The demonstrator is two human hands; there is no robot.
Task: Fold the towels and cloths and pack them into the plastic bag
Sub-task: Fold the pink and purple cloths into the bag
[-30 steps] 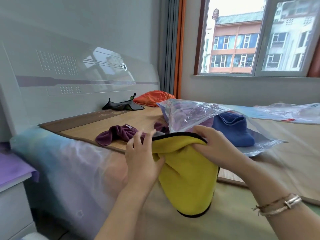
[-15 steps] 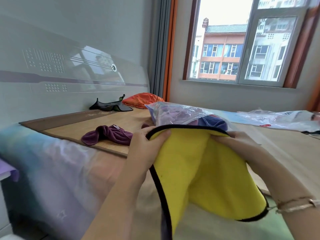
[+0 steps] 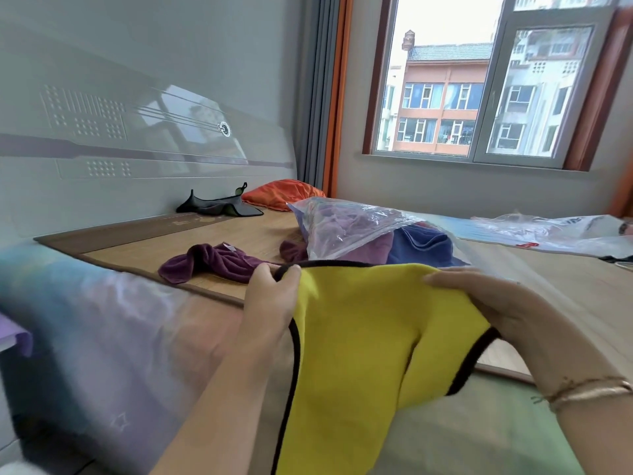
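My left hand [image 3: 270,303] and right hand [image 3: 493,303] each pinch the yellow cloth's [image 3: 370,337] top edge, before the plastic bag [image 3: 356,224].

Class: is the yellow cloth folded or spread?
Spread, not neatly folded: the yellow cloth hangs open between both hands, left hand and right hand gripping its top edge.

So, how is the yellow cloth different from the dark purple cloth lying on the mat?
The yellow cloth is held up in the air by the left hand and the right hand; the purple cloth lies untouched on the mat. The yellow cloth is spread open, while the purple cloth is bunched and twisted. The yellow cloth has a black edge; the purple cloth shows none. Neither is in the plastic bag yet.
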